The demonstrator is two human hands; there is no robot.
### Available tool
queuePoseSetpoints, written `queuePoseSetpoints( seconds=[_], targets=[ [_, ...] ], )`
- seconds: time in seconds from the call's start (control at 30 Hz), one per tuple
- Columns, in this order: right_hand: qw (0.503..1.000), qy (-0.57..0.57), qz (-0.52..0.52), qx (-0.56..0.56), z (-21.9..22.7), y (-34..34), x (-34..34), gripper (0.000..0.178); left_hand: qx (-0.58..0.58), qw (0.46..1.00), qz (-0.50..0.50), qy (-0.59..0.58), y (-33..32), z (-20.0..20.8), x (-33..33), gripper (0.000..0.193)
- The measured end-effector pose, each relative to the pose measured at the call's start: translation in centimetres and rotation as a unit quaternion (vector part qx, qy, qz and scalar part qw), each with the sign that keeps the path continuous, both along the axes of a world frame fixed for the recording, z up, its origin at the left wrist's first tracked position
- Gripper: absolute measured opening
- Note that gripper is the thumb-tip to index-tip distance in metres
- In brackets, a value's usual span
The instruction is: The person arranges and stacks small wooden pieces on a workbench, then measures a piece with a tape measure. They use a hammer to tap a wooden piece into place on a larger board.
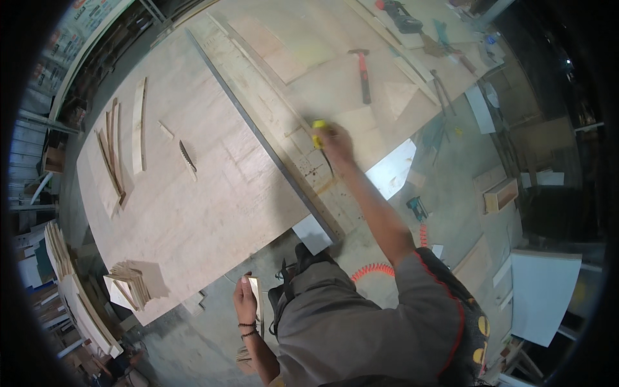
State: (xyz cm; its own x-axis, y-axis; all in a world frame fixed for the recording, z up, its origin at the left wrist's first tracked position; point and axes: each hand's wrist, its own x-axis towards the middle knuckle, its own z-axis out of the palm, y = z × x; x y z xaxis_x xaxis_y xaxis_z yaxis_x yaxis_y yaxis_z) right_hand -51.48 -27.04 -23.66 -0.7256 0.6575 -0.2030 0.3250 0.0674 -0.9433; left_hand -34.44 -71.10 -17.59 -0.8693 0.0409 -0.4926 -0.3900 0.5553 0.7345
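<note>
My right hand is stretched out over the long pale boards beyond the dark metal edge. Its fingers are closed round a yellow tape measure, somewhat smeared by motion. Low on the left, my left hand grips a short pale wooden strip beside my leg, near the front edge of the plywood sheet. On that sheet lie a dark serrated blade and a small wood offcut.
Loose wood strips lie on the sheet's left, and a stack of short pieces stands at its near corner. Farther off lie a red-handled hammer and a power tool. An orange coiled hose and a teal nail gun are right.
</note>
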Motion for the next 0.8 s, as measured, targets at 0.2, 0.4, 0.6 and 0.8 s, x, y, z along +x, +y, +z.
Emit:
queuePoseSetpoints(
  seconds=[0.2,0.4,0.6,0.8],
  targets=[
    [0.975,-0.126,-0.05,0.173,-4.6,8.8,4.1,0.053,0.005,1.0,-0.027,0.012,0.1,-0.8,-1.0,0.056],
    [0.925,-0.191,-0.07,0.321,-7.5,16.0,4.8,0.055,0.001,0.999,-0.008,0.052,0.1,-0.7,-1.1,0.048],
    [0.912,-0.094,-0.003,0.399,-9.4,19.0,6.5,0.057,0.005,0.995,0.021,0.095,0.1,-0.9,-2.1,0.04],
    [0.814,-0.282,0.067,0.503,-4.1,13.5,4.9,0.058,0.001,0.996,0.07,0.05,-0.1,0.9,-1.8,0.044]
  ],
)
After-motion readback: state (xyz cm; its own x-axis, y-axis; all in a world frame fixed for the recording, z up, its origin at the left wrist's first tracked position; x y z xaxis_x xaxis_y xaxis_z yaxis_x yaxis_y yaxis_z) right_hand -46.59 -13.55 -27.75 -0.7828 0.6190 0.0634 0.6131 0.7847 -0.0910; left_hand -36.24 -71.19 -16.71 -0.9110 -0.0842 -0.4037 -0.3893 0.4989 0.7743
